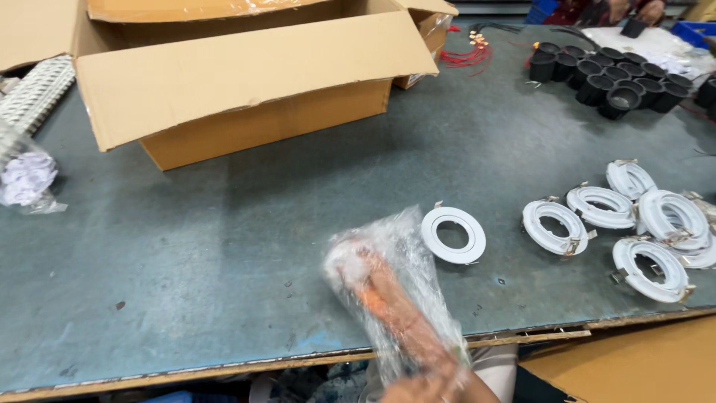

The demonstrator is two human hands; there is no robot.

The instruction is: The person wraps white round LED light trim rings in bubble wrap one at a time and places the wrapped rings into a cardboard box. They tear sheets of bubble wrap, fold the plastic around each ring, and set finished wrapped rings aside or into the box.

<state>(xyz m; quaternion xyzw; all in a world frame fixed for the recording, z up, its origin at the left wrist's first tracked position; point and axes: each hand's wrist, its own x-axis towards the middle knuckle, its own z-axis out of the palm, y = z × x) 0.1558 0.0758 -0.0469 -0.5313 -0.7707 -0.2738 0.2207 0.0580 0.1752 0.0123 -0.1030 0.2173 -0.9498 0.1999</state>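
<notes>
A clear plastic bag [403, 298] is held up over the front edge of the grey table [224, 283]. What looks like my right hand [358, 272] is pushed deep inside the bag, blurred by motion, with something pale at its fingertips. At the bottom edge of the view, what looks like my left hand [429, 389] grips the bag's mouth. A single white metal ring [453, 234] lies flat on the table just right of the bag's tip.
Several more white rings with spring clips [597, 207] lie at the right. Black cup-shaped housings [613, 75] cluster at the far right, red wires [466, 56] beside them. An open cardboard box [253, 82] fills the back left. A bag of white parts [26, 179] sits at the left edge. Another person [634, 9] is at the far end.
</notes>
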